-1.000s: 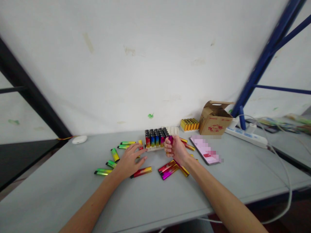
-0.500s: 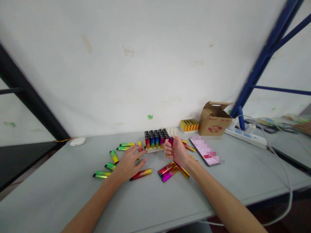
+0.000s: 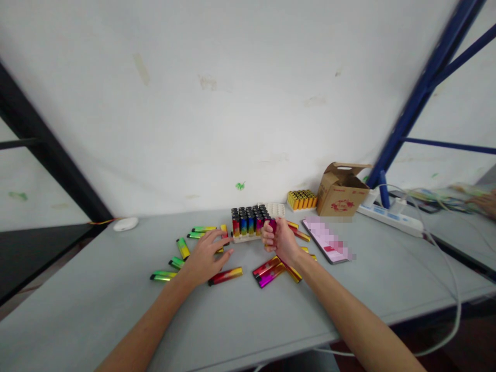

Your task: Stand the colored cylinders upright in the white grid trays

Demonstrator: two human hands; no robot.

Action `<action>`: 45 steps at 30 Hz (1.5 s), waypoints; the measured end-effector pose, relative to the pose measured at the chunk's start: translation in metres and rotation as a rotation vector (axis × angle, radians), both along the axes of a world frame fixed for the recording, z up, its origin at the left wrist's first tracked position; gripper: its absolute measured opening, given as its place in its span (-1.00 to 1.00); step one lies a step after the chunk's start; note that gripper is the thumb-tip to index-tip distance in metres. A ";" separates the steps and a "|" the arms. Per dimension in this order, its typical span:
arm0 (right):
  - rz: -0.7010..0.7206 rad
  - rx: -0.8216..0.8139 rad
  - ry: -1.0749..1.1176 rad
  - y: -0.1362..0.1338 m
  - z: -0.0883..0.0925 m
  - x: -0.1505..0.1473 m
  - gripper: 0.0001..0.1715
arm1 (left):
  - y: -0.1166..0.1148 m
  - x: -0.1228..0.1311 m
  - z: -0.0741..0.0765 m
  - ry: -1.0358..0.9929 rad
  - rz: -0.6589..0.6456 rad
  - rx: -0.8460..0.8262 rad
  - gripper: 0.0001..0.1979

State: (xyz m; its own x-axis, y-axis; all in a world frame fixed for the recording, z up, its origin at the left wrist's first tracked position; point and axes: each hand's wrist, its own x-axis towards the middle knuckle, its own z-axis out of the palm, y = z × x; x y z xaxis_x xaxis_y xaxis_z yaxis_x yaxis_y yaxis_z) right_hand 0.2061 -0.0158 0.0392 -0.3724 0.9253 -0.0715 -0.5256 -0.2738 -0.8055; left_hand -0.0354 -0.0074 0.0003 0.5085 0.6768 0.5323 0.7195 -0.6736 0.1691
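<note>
On the desk [image 3: 217, 320], I see the right hand [image 3: 282, 242] wrapped around a purple tube [image 3: 272, 224], just beside the rack [image 3: 248, 238] of upright black-topped tubes [image 3: 244, 225]. Apart from it, the left hand [image 3: 203, 258] has its fingers loosely spread; I cannot tell whether they touch anything. A red-yellow tube [image 3: 226, 276] lies near its thumb, green tubes [image 3: 183, 248] beyond.

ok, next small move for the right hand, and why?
Probably lower the purple tube into the rack: the right hand grips it roughly upright by the rack's right end, and other tubes already stand upright there in rows. The hand hides whether a front slot is free.
</note>
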 end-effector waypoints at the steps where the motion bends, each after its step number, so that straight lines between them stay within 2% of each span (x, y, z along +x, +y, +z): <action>1: -0.002 -0.006 -0.008 0.000 0.000 0.000 -0.69 | 0.001 0.000 -0.001 -0.006 0.003 0.001 -0.69; 6: 0.002 -0.004 -0.019 0.002 -0.004 -0.001 -0.67 | 0.003 -0.001 -0.002 -0.026 -0.002 0.012 -0.69; 11: 0.040 0.094 0.022 0.004 -0.006 0.004 -0.63 | 0.004 -0.005 0.001 -0.026 0.004 0.019 -0.69; 15: -0.092 0.182 0.042 0.006 -0.004 0.006 -0.72 | 0.004 -0.007 0.004 -0.031 0.033 0.017 -0.68; 19: -0.235 0.321 -0.157 0.008 -0.004 0.009 -0.67 | 0.005 -0.008 0.001 -0.029 0.047 0.018 -0.69; 24: -0.431 0.744 -0.574 0.004 -0.002 0.012 -0.68 | 0.007 -0.008 -0.003 -0.031 0.035 0.021 -0.71; 28: -0.518 0.961 -0.821 0.001 -0.005 0.010 -0.76 | 0.007 -0.007 -0.003 -0.028 0.047 0.027 -0.71; 34: -0.531 1.075 -1.082 0.004 -0.016 0.006 -0.80 | 0.007 -0.007 -0.003 -0.013 0.048 0.021 -0.72; 40: -0.598 1.233 -1.177 0.010 -0.023 0.008 -0.80 | 0.007 -0.006 -0.003 -0.025 0.045 0.013 -0.72; 45: -0.648 1.245 -1.243 0.014 -0.024 0.010 -0.71 | 0.008 -0.005 -0.003 -0.031 0.056 0.009 -0.73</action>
